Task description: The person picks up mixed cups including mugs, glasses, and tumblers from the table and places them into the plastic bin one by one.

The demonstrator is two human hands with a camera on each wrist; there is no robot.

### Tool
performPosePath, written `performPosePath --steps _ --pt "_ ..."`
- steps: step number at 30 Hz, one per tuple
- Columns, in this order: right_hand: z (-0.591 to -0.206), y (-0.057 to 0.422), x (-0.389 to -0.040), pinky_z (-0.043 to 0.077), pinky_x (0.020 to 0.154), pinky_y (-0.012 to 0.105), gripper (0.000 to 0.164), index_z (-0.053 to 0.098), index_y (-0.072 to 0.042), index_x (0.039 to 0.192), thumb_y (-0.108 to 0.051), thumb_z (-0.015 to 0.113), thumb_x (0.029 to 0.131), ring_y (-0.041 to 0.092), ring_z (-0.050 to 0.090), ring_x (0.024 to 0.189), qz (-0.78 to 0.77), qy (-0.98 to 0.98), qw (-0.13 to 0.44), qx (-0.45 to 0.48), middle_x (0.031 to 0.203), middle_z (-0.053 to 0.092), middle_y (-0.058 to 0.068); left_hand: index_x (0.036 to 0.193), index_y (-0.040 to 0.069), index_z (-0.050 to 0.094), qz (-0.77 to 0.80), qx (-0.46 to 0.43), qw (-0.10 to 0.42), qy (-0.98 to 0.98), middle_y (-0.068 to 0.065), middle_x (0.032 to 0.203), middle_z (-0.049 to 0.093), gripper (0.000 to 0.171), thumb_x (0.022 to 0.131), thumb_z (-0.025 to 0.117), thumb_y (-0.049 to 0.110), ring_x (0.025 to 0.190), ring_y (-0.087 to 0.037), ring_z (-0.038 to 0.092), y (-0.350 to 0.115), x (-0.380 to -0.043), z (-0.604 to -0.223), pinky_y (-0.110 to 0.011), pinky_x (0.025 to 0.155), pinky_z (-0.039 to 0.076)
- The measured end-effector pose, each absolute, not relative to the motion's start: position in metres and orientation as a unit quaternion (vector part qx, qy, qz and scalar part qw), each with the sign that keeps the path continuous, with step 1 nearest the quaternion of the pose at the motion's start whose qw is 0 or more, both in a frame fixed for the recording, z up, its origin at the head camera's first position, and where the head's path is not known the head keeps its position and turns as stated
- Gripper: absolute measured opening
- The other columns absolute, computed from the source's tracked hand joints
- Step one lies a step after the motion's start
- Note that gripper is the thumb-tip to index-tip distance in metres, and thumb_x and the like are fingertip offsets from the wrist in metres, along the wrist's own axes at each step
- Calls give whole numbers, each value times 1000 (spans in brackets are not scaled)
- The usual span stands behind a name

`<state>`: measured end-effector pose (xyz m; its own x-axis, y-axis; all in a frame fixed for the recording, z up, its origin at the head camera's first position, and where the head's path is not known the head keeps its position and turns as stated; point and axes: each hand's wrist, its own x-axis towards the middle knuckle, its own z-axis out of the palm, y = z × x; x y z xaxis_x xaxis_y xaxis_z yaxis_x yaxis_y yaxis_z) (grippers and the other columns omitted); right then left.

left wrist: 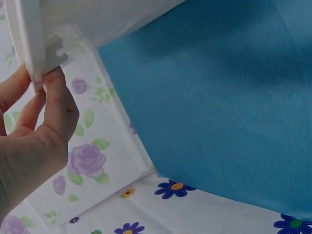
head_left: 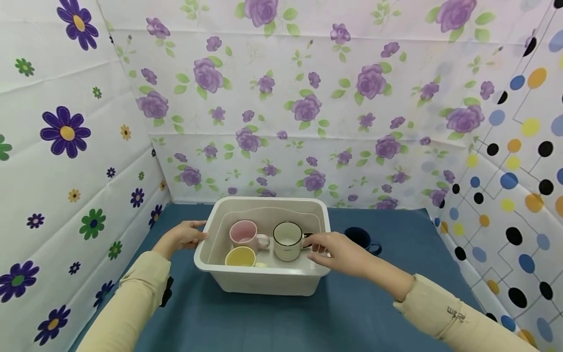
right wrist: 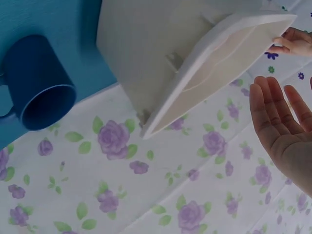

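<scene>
A white plastic tub [head_left: 268, 271] sits on the table. Inside are a pink mug [head_left: 244, 239], a yellow mug [head_left: 240, 257] and a white mug with a dark rim [head_left: 287, 250] and dark handle. My left hand [head_left: 182, 236] pinches the tub's left rim between thumb and fingers, as the left wrist view confirms at the rim [left wrist: 33, 44]. Over the tub's right side reaches my right hand [head_left: 336, 253], fingers loosely bent near the white mug's handle. In the right wrist view that hand [right wrist: 287, 131] holds nothing, its fingers relaxed.
Right of the tub, behind my right hand, stands a dark blue mug [head_left: 358, 237]. A blue cloth [head_left: 264, 322] covers the table. Patterned sheets, flowered and dotted, wall in the back and both sides. Something small and black [head_left: 167, 292] is at my left wrist.
</scene>
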<state>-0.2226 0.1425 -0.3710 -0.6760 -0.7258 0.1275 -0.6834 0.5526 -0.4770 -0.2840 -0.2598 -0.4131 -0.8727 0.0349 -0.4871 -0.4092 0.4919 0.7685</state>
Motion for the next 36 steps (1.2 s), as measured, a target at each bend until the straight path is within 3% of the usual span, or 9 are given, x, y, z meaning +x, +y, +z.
performPosePath --steps 6,15,27,36 --pt "-373 158 -219 51 66 21 27 62 -11 118 -21 58 94 11 61 85 -234 889 21 -393 98 67 1 148 -2 22 487 -112 212 840 -28 122 57 64 94 55 7 77 -12 65 -252 -280 -416 -37 80 58" --pt "-376 179 -225 49 63 20 24 65 -11 113 -19 62 91 6 59 76 -191 902 -21 -387 93 67 -1 148 0 22 497 -103 217 834 -27 123 57 70 92 62 15 87 -18 67 -260 -281 -414 -38 84 56" --pt "-385 206 -237 43 58 19 26 65 -10 112 -20 65 89 -2 45 62 -168 928 8 -334 84 60 -6 148 -3 19 487 -110 203 843 -32 132 47 63 96 53 11 90 -18 66 -259 -275 -416 -42 88 54" --pt "-399 226 -259 41 56 20 25 65 -6 111 -18 66 88 1 46 63 -150 938 7 -312 81 60 -3 148 -2 21 498 -107 194 838 -31 131 49 63 96 54 10 91 -20 67 -260 -275 -417 -41 86 55"
